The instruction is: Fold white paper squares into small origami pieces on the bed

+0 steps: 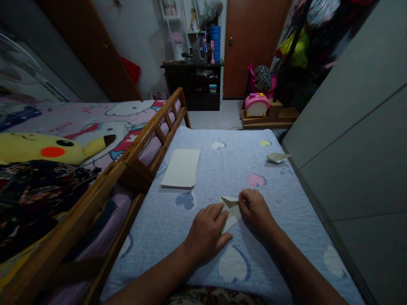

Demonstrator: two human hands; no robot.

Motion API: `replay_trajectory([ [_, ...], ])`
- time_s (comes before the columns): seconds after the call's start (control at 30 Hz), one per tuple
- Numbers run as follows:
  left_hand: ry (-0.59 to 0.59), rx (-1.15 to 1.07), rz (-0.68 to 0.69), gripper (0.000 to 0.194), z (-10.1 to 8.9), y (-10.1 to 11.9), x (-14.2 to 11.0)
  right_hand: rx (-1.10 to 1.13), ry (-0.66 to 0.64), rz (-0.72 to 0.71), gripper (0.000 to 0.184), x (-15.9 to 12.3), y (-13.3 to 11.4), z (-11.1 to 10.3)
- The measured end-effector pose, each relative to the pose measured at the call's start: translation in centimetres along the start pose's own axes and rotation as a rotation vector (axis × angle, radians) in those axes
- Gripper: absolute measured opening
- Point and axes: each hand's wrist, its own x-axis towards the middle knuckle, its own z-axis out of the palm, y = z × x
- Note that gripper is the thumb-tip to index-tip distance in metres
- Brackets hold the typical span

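Note:
A partly folded sheet of pale paper (232, 216) lies on the bedspread in front of me, with an open flap along its far edge. My left hand (208, 231) holds it at the left side, fingers bent over that edge and thumb stretched along the near end. At the paper's far right corner, my right hand (256, 207) pinches the edge between thumb and fingers. Farther off to the right sits a small folded paper boat (278, 157). A stack of blank paper (182, 168) rests at the left, beyond my left hand.
The blue bedspread (210, 165) has heart patterns. A wooden bed rail (136, 152) runs along the left, with a yellow plush toy (63, 148) on the bed behind it. A grey cabinet (356, 127) stands close on the right. Beyond the bed are a dark stand (193, 91) and a pink toy case (257, 105).

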Motion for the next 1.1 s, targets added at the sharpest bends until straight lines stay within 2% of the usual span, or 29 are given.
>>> replay_trajectory([
  [0.1,0.043,0.024,-0.011,0.050,0.0,-0.1,0.0,0.146,0.051,0.070,0.010,0.1,-0.6,-0.3],
  [0.2,0.116,0.064,0.015,0.042,-0.1,-0.5,0.0,0.267,0.073,0.188,0.009,-0.4,-1.2,-0.5],
  [0.3,0.165,0.079,0.086,0.030,0.0,-0.9,0.0,0.255,0.078,0.245,0.009,-1.3,-1.5,-0.3],
  [0.43,0.131,0.016,0.147,0.027,0.2,-1.0,0.0,0.004,0.136,0.132,0.012,-2.4,-1.7,0.0],
  [0.5,0.098,-0.016,0.141,0.031,0.1,-1.0,0.1,-0.126,0.158,0.050,0.022,-2.7,-1.8,0.0],
  [0.57,0.068,-0.043,0.119,0.035,0.0,-1.0,0.2,-0.182,0.105,-0.031,0.030,-3.0,-1.9,-0.1],
  [0.67,0.035,-0.062,0.089,0.039,-0.1,-1.2,0.4,-0.176,-0.053,-0.130,0.032,-3.3,-2.0,-0.3],
  [0.77,0.012,-0.048,0.103,0.034,-0.1,-1.5,0.8,-0.155,-0.139,-0.151,0.031,-3.4,-2.2,-0.8],
  [0.93,0.005,-0.034,0.175,0.030,0.2,-1.5,1.3,-0.139,-0.206,-0.163,0.036,-3.6,-2.7,-1.8],
  [1.03,0.004,-0.035,0.171,0.028,0.1,-1.6,1.4,-0.154,-0.202,-0.164,0.036,-3.7,-2.6,-1.9],
  [1.1,-0.005,-0.036,0.173,0.019,0.0,-1.8,1.4,-0.161,-0.194,-0.163,0.033,-3.8,-2.3,-1.8],
])
